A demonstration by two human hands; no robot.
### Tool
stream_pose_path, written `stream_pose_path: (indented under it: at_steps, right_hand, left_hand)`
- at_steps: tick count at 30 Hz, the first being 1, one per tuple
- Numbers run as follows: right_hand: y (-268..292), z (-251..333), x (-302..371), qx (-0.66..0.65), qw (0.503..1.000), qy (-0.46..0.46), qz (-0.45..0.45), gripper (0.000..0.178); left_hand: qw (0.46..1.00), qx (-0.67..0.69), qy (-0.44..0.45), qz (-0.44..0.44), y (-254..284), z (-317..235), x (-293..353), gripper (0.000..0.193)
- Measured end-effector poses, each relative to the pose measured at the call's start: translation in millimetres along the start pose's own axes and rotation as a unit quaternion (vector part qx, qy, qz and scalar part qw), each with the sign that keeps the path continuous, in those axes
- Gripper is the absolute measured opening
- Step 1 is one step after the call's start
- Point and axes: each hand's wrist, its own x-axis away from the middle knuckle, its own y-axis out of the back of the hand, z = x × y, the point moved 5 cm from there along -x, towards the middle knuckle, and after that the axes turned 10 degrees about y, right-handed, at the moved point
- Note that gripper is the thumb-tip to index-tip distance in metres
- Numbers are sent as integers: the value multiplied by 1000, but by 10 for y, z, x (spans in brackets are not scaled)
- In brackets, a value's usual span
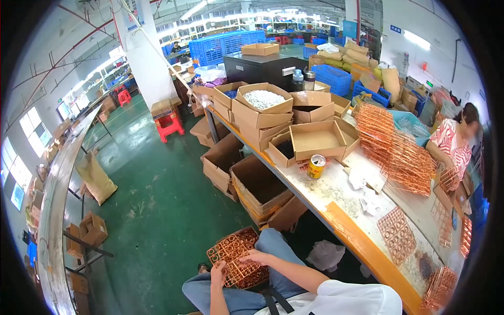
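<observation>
Low between my knees, a copper-coloured lattice frame of rings (229, 251) tilts over a cardboard box (254, 229) filled with more copper-coloured pieces. The frame's near left edge is pinched in my left hand (218, 273), fingers closed. My right hand (255, 258) grips the frame's right side, its fingers bent over the rings; the fingertips are partly hidden. On the worktable to my right lies a similar flat ring frame (396, 234), with a tall stack of copper-coloured frames (391, 147) farther back.
A yellow can (316, 166) and open cardboard trays (317, 139) stand on the table, one tray (264, 98) full of white pieces. Large open boxes (262, 178) sit under its edge. Across the table, a person (451, 142) in a red-and-white top handles copper-coloured frames.
</observation>
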Motion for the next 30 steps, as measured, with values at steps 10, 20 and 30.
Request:
stream_pose_path:
  at_steps: [10,20,30]
  right_hand:
    - [212,-125,-97,131,990,18,-49,14]
    - [341,-150,-157,157,979,48,-123,22]
    - [198,-68,-103,1,995,-34,-90,20]
  left_hand:
    - [997,-16,65,37,-180,30,135,23]
    - [966,-208,-94,-124,-265,-85,115,11]
    - [996,-83,19,-35,-273,-30,76,43]
